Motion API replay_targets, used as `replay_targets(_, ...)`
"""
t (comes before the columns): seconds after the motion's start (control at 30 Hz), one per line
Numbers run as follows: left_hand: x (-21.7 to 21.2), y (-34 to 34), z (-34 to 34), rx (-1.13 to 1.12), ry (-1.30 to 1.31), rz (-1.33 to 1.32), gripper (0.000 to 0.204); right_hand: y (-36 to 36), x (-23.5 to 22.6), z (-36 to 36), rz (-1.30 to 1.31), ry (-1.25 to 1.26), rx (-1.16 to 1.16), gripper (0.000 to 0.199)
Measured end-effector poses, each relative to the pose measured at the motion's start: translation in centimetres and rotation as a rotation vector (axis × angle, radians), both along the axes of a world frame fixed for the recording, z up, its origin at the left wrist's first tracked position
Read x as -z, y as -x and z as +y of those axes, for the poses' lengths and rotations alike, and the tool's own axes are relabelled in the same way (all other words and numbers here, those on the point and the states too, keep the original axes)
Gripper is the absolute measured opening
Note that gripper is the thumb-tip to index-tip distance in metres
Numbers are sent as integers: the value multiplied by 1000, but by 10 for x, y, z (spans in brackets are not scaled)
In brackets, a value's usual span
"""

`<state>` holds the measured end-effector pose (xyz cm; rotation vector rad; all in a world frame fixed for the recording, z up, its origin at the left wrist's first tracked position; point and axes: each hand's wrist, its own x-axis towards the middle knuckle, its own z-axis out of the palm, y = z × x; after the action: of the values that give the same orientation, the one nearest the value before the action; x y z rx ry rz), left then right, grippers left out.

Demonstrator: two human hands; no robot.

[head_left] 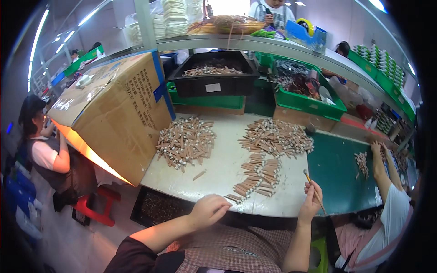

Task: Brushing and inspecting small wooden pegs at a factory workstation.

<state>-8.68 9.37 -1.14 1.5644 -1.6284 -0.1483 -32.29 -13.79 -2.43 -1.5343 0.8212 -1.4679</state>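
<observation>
My left hand [210, 212] is over the table's front edge, its fingers curled and pressed together. What they hold, if anything, is too small to make out. Just beyond its fingertips lie neat rows of small brown tapered pieces [256, 178] with whitish ends. At the right, my right hand [310, 203] grips a slim brush [317, 193] by its wooden handle, tip pointing up and away. Behind the rows spreads a loose heap of the same pieces [275, 136]. Another heap [185, 142] is to the left, with one single piece [199, 174] in front of it.
A large cardboard box [118, 109], lit orange inside, stands at the left. A black bin [216, 84] and a green bin [314, 107] sit at the back under a shelf [236, 42]. A co-worker's arms [383, 170] reach over the green mat [334, 182] at the right.
</observation>
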Motion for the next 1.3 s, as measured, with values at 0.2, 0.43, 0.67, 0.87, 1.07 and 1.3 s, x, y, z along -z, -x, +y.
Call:
replay_targets(0.2, 0, -14, -33, -305, 156, -284, 44, -2, 3, -12, -15, -37, 27, 18)
replay_targets(0.43, 3, -12, -34, -497, 106, -387, 38, -2, 4, -11, -22, -130, 4, 16)
replay_targets(0.67, 2, -8, -34, -467, 116, -384, 30, 4, 7, -12, 33, -107, 61, 19)
replay_targets(0.87, 6, -13, -29, -448, 183, -324, 30, 4, 8, -14, 16, -104, 17, 22)
replay_targets(1.07, -19, -47, 25, -759, 873, -438, 63, -7, 3, -12, 28, -97, 65, 25)
replay_targets(1.3, -145, -181, 160, -765, 1298, 785, 49, -5, -12, 4, 93, -101, 96, 25)
